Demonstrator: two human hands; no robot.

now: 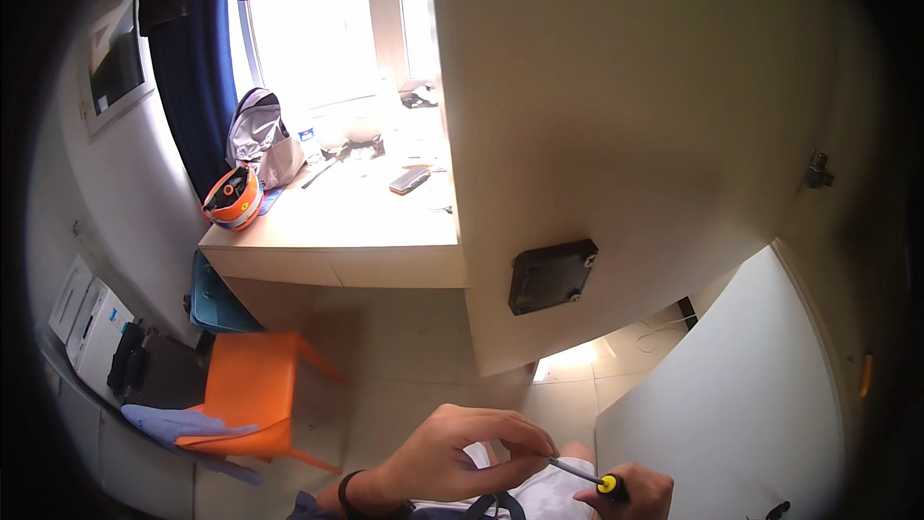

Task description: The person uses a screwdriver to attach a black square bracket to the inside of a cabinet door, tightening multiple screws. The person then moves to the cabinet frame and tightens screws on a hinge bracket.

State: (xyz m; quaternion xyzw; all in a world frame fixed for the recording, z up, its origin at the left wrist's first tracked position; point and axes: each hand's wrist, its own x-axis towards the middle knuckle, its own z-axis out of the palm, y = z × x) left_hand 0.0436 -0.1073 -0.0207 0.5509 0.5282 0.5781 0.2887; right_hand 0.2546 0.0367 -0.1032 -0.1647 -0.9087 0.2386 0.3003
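Low in front of me, my right hand [637,491] is closed round the black and yellow handle of a screwdriver [577,471]. Its grey metal shaft points left and slightly up. My left hand [476,457], with a dark band at the wrist, pinches the tip of that shaft between thumb and fingers. Whether a small part such as a screw sits at the tip is hidden by the fingertips. Farther off, a dark rectangular plate [552,276] is fixed to a pale panel [626,116], with screw heads showing at its right corners.
A white board [731,366] leans at the right. An orange chair [248,385] with a blue-grey cloth [183,423] stands at the left. On the desk [337,231] are a grey backpack [265,140], an orange helmet-like object [234,200] and a phone [410,181].
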